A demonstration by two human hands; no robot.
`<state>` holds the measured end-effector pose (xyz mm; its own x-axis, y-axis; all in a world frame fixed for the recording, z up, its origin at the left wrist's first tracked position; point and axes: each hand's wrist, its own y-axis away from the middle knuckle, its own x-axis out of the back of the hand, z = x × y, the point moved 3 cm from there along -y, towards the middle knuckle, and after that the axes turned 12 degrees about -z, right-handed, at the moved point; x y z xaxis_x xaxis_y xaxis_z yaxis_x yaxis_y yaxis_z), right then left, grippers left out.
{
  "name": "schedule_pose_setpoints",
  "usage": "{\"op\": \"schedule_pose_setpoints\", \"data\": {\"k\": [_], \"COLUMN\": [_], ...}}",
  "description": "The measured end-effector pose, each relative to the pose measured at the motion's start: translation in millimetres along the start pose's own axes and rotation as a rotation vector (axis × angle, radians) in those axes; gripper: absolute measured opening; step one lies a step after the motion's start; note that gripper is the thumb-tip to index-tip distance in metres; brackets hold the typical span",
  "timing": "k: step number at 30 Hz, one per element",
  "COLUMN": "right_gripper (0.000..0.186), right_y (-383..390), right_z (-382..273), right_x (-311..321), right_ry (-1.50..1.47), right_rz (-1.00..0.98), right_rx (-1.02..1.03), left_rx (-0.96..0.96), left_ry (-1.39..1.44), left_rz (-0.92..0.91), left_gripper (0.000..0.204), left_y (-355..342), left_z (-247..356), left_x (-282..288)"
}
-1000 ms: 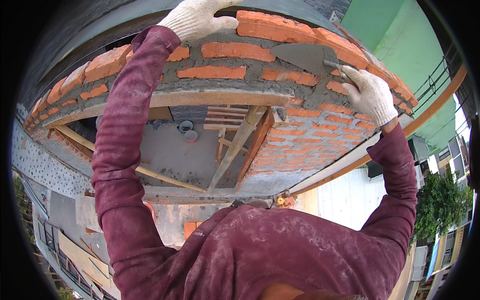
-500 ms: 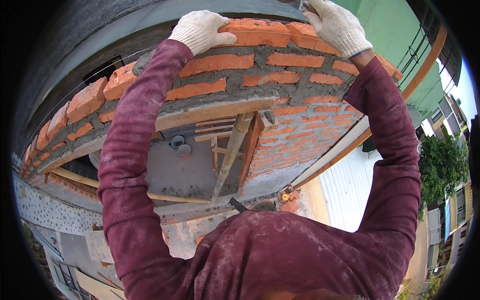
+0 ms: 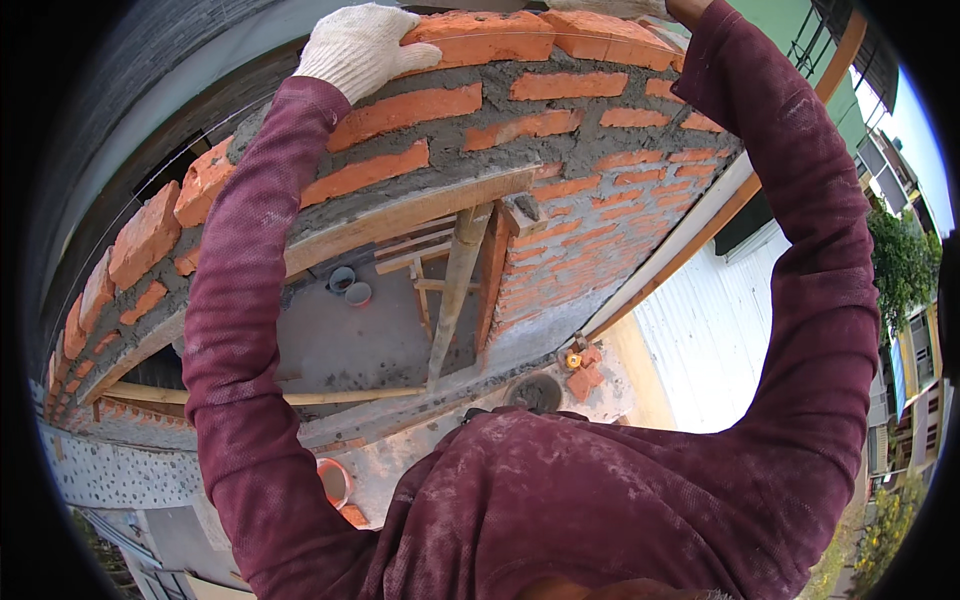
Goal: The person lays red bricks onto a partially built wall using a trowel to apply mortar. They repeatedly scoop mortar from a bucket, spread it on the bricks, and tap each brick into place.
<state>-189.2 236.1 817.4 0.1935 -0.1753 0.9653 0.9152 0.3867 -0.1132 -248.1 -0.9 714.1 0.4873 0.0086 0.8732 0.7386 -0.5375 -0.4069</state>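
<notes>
My left hand (image 3: pixel 360 45), in a white knitted glove, grips the left end of an orange brick (image 3: pixel 480 40) on the wall's top course. Its thumb lies along the front face and its fingers bend over the top. My right hand (image 3: pixel 625 7), gloved too, is cut off by the upper edge, above a neighbouring brick (image 3: pixel 610 42); its fingers and anything in them are hidden. A thin string line (image 3: pixel 535 33) crosses the front of these bricks. Wet grey mortar (image 3: pixel 500 88) fills the joints below.
A wooden beam (image 3: pixel 420 215) spans the opening under the bricks, with a bamboo pole (image 3: pixel 455 300) propping it. Far below are two buckets (image 3: pixel 357 293), an orange bucket (image 3: pixel 335 482), a round tub of mortar (image 3: pixel 535 393) and loose bricks (image 3: pixel 585 378). White sheeting (image 3: pixel 700 330) lies right.
My right hand has moved up, mostly out of the picture. My left hand stays at the same brick. The view has shifted, bringing the orange bucket and mortar tub into sight.
</notes>
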Motion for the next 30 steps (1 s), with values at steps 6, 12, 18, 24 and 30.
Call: {"op": "schedule_pose_setpoints", "data": {"k": [6,12,18,24,30], "right_gripper": [0.032,0.031,0.039,0.038,0.040], "right_y": [-3.6,53.8,147.5,112.1,115.5], "right_z": [-11.1,2.9,-7.7,31.6,118.2], "right_x": [-23.4,-31.0,-191.1,-302.6,-358.9], "right_ry": [-0.112,-0.321,-0.491,-0.433,-0.711], "right_rz": [0.205,0.473,0.439,0.444,0.445], "right_rx": [0.010,-0.075,-0.206,-0.265,-0.361], "left_rx": [0.012,-0.035,-0.080,-0.060,-0.087], "left_ry": [0.005,0.105,0.019,0.049,0.070], "left_rz": [-0.105,-0.084,0.032,0.007,0.128], "left_gripper": [0.059,0.048,0.061,0.054,0.058], "left_y": [13.4,11.7,10.4,8.6,31.3], "left_z": [-8.8,6.1,-10.6,-10.8,-21.3], "left_x": [3.2,26.6,4.7,4.1,-1.3]}}
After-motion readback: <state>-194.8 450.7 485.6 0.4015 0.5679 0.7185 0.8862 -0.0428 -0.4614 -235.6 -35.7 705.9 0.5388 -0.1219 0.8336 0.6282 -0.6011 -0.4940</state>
